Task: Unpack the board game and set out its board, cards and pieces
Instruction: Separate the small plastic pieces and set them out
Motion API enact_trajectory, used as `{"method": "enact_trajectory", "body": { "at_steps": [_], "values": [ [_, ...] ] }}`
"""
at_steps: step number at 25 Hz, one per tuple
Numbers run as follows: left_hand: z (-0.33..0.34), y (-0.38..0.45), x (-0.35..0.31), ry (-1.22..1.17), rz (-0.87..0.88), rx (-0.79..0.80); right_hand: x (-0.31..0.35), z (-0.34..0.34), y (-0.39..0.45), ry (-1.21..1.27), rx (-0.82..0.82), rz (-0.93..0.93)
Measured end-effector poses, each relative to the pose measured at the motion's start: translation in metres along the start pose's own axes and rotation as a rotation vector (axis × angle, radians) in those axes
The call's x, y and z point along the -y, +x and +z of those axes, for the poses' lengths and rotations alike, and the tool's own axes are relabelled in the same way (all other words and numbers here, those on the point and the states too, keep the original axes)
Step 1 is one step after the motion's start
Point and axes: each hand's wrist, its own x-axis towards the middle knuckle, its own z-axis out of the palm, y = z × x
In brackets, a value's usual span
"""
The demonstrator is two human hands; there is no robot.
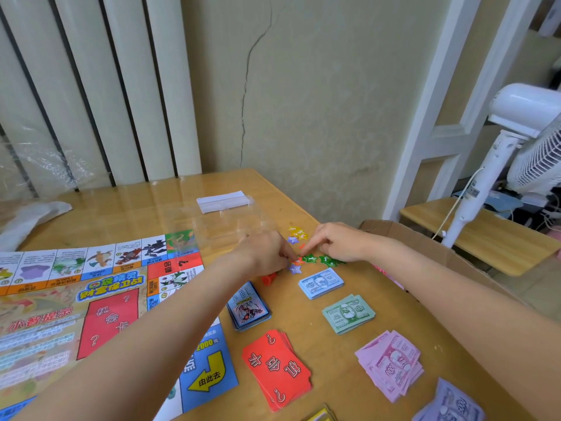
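Nearest camera: purple notes (pixel 449 405) and a yellow card edge (pixel 320 416) are lying at the bottom of frame, both cut off.
Board: game board (pixel 91 314) is lying unfolded and flat on the worktop (pixel 303 335); everything below is placed relative to it.
Cards: red question-mark deck (pixel 277 369) is sitting just right of the board's near corner; blue creature deck (pixel 249 308) is sitting beyond it, touching the board's right edge.
Money: blue (pixel 321 283), green (pixel 348 313) and pink (pixel 390 364) stacks are lying in a row further right of the board, well apart from it.
Pieces: star tokens (pixel 318 259) are being sorted just off the board's far right corner; yellow stars (pixel 298 232) are lying beyond them; red pawn (pixel 268 279) is lying near that corner.
Left hand (pixel 267 253): fingers are curling down onto the stars; whether the grip is pinching one, cannot tell.
Right hand (pixel 337 241): forefinger is stretching out, touching a red star, other fingers are curling loosely, holding nothing.
Progress: judging it late stage; board, cards and money are out, pieces are left to arrange.
Containers: clear plastic box (pixel 224 226) is sitting beyond the board's far right corner, apparently empty; cardboard box (pixel 425 247) is standing off the worktop's right side, contents hidden.
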Motion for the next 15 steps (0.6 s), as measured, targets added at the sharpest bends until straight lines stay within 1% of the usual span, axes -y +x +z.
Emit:
{"method": "enact_trajectory", "body": {
  "at_steps": [2,5,8,11,15],
  "values": [
    [0.000,0.001,-0.002,0.112,-0.008,0.012,0.000,-0.001,0.000,-0.007,0.003,0.008],
    [-0.003,0.002,0.001,0.176,-0.027,0.003,-0.005,-0.001,-0.002,-0.012,0.003,0.020],
    [-0.006,0.000,0.006,0.163,-0.042,0.005,-0.006,-0.001,-0.002,-0.022,-0.005,0.020],
    [-0.007,-0.002,0.009,0.164,-0.044,-0.002,0.003,-0.003,-0.001,-0.038,-0.033,-0.019],
    [-0.009,-0.003,0.010,0.159,-0.054,-0.011,0.012,0.001,-0.003,-0.089,0.002,-0.084]
  ]
}}
